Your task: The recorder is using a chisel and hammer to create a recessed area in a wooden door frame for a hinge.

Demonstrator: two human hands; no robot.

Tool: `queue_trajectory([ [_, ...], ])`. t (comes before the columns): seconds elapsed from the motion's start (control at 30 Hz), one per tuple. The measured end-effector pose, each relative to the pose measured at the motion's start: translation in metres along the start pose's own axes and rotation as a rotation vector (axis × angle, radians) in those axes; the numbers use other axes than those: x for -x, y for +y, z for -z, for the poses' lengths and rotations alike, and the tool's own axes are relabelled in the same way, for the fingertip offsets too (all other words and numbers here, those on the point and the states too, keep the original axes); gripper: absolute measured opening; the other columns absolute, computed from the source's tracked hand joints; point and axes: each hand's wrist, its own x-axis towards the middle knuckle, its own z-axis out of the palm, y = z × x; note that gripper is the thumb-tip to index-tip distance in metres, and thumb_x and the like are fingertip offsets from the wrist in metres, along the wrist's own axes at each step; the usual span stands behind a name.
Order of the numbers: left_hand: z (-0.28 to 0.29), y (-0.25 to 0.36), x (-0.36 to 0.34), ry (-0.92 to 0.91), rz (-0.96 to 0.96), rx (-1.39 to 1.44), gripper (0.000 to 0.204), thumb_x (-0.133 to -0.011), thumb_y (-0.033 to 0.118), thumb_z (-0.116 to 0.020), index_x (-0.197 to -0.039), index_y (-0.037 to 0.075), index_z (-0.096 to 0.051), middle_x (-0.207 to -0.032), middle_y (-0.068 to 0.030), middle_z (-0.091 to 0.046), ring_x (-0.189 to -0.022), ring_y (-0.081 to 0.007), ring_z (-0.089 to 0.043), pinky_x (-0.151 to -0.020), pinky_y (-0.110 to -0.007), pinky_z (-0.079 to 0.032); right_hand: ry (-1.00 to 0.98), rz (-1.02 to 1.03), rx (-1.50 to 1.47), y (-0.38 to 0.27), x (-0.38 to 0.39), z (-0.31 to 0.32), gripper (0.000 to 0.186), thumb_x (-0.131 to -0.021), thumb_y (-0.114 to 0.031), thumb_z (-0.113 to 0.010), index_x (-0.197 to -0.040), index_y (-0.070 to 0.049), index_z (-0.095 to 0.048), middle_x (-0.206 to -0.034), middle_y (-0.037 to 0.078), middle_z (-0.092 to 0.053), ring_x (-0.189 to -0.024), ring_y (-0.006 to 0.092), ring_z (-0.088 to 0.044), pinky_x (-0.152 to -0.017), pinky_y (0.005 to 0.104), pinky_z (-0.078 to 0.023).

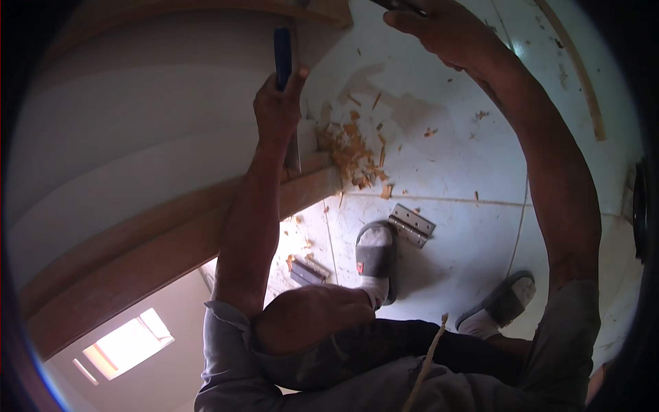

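My left hand (274, 113) is closed around a chisel with a blue handle (282, 51). Its metal blade (294, 152) points down, close to the wooden edge (312, 187) of a large pale panel that looks like a door. Whether the blade's tip touches the wood, I cannot tell. Raised at the top of the view, my right hand (446, 31) grips a dark tool (401, 6). Most of that tool is cut off by the frame, so its kind is hidden.
Wood chips (351, 151) lie heaped on the white tiled floor beside the panel. One metal hinge (412, 225) rests by my sandalled foot (375, 257), another hinge (307, 270) nearer the panel. A long wooden strip (580, 72) lies at the far right.
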Motion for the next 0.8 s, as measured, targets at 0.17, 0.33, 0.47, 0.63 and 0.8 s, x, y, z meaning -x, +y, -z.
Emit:
queue_trajectory([
  [0.17,0.004,0.000,0.006,-0.018,0.032,-0.043,0.056,-0.082,0.056,-0.068,-0.074,0.002,-0.059,-0.061,-0.0097,-0.055,-0.055,-0.0216,-0.052,-0.059,-0.036,-0.046,-0.071,-0.011,-0.037,-0.034,-0.011,0.004,0.034,-0.092,-0.033,-0.056,-0.082,-0.001,-0.060,-0.058,0.009,-0.055,-0.046,0.0203,-0.053,-0.045,0.0363,-0.043],
  [0.33,0.001,-0.001,-0.001,-0.018,-0.066,0.020,0.048,-0.084,0.050,-0.072,-0.073,0.007,-0.053,-0.053,0.0032,-0.042,-0.043,-0.0056,-0.043,-0.041,-0.026,-0.037,-0.237,0.015,0.225,-0.050,-0.024,0.020,0.029,-0.089,-0.027,-0.053,-0.084,0.000,-0.061,-0.056,0.009,-0.054,-0.046,0.0201,-0.054,-0.044,0.0363,-0.043],
  [0.47,0.006,0.004,0.000,-0.027,0.037,-0.058,0.056,-0.083,0.056,-0.068,-0.074,0.002,-0.060,-0.054,-0.0065,-0.051,-0.050,-0.0170,-0.052,-0.054,-0.035,-0.046,-0.149,0.009,0.144,-0.042,-0.029,0.009,0.029,-0.089,-0.025,-0.052,-0.085,0.002,-0.062,-0.057,0.011,-0.056,-0.047,0.0219,-0.055,-0.045,0.0374,-0.044],
  [0.63,0.006,0.001,0.004,-0.023,0.058,-0.034,0.055,-0.084,0.056,-0.068,-0.075,0.002,-0.060,-0.053,-0.0047,-0.048,-0.049,-0.0145,-0.050,-0.051,-0.034,-0.045,-0.219,0.064,0.197,-0.040,-0.025,0.010,0.029,-0.089,-0.023,-0.051,-0.087,0.003,-0.062,-0.058,0.012,-0.058,-0.048,0.0229,-0.056,-0.045,0.0381,-0.045],
  [0.8,0.001,0.000,0.004,-0.037,0.023,-0.042,0.054,-0.084,0.055,-0.068,-0.075,0.002,-0.059,-0.053,-0.0050,-0.048,-0.049,-0.0152,-0.051,-0.052,-0.034,-0.045,-0.138,-0.101,0.216,-0.048,-0.026,0.006,0.028,-0.088,-0.020,-0.050,-0.092,0.004,-0.064,-0.059,0.012,-0.057,-0.049,0.0230,-0.055,-0.045,0.0379,-0.044],
])
